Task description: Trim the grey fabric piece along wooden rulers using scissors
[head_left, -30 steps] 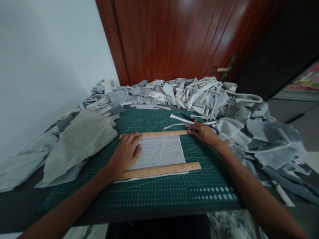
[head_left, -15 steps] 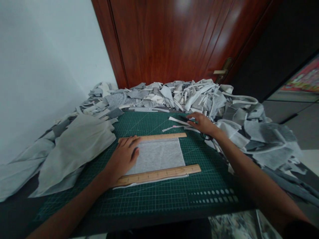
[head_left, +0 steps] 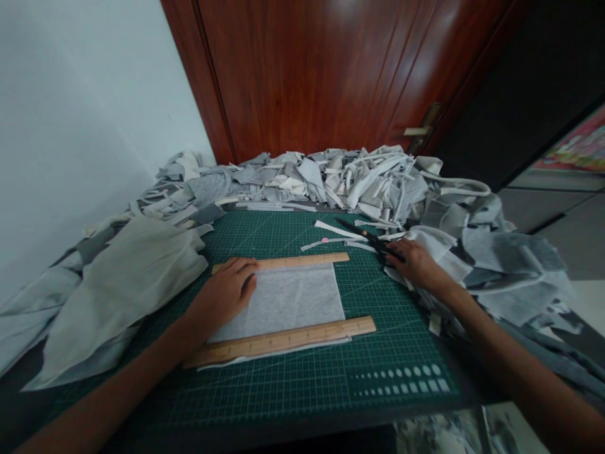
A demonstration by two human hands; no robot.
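Note:
A light grey piece of fabric (head_left: 295, 297) lies flat on the green cutting mat (head_left: 283, 394). Across its far edge rests one wooden ruler (head_left: 302, 260), and a second wooden ruler (head_left: 293, 339) lies along its near edge. My left hand (head_left: 227, 290) is spread on the fabric's left part, fingertips pressing on the far ruler. To the right, my right hand (head_left: 413, 260) has its fingers closed round the handles of black scissors (head_left: 371, 238). The scissor blades point left, over narrow white fabric strips (head_left: 333, 228). Some of the fingers are hidden by the hand.
Heaped fabric scraps (head_left: 312, 180) line the back of the table. A large pale cloth (head_left: 127, 290) lies at left, and more grey scraps (head_left: 510, 252) sit at right. Behind stands a wooden door (head_left: 307, 75), with a white wall (head_left: 85, 113) beside it.
My right hand has moved right and a little nearer, from above the strips to the scissor handles. The scissors now show plainly. My left hand remains on the fabric and far ruler.

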